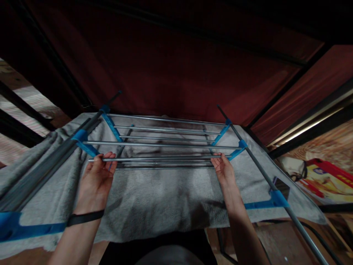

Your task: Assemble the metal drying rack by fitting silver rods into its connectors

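My left hand (97, 180) is closed around the left part of a thin metal rod (165, 159), whose end sticks out past my thumb. At the rod's other end, my right hand (224, 173) pinches it beside a blue plastic bracket (237, 150) on the right pole. The rod lies across the middle of a metal rack, level and roughly parallel to a crossbar (165, 145) just beyond it. Another blue bracket (87, 147) is just beyond my left hand, on the left pole. Whether the rod's ends touch the brackets cannot be told.
Long grey poles (259, 163) run along both sides. A near blue bracket (261, 204) points inward at right, another (33, 228) at left. Grey fleecy cloth (165, 198) lies beneath. Dark red fabric (171, 70) hangs behind. A red and yellow package (328, 180) lies at right.
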Action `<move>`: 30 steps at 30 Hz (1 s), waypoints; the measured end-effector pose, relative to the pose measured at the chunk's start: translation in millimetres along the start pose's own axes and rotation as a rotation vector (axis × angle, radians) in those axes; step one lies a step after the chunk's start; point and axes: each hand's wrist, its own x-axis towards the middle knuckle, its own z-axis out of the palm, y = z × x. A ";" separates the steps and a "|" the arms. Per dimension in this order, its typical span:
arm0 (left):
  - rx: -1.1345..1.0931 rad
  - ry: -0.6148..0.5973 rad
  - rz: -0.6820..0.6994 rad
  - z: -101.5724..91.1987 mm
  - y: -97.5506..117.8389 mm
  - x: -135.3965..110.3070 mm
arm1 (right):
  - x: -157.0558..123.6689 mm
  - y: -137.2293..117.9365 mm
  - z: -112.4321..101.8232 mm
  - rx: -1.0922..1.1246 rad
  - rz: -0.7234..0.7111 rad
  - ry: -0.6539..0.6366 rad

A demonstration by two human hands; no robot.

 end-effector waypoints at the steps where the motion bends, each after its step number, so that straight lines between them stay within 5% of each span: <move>1: 0.000 -0.001 0.008 0.7 -0.6 0.3 | -0.4 -0.6 0.4 0.004 0.004 0.003; 9: 0.003 -0.091 0.082 -11.3 -11.6 2.3 | -7.8 6.6 -16.6 -0.106 0.081 0.057; 12: 0.031 -0.113 0.146 -15.4 -15.3 1.5 | -19.4 13.9 -18.9 -0.236 0.154 -0.053; 20: 0.052 -0.064 0.121 -11.8 -25.9 -0.2 | -54.2 33.1 17.3 -0.606 0.090 -0.275; 25: 0.043 -0.071 0.129 -12.2 -27.0 -0.1 | -66.0 39.7 42.5 -0.847 -0.155 -0.375; 30: 0.030 -0.061 0.137 -11.5 -28.8 0.5 | -82.2 49.6 71.9 -1.163 -0.698 -0.601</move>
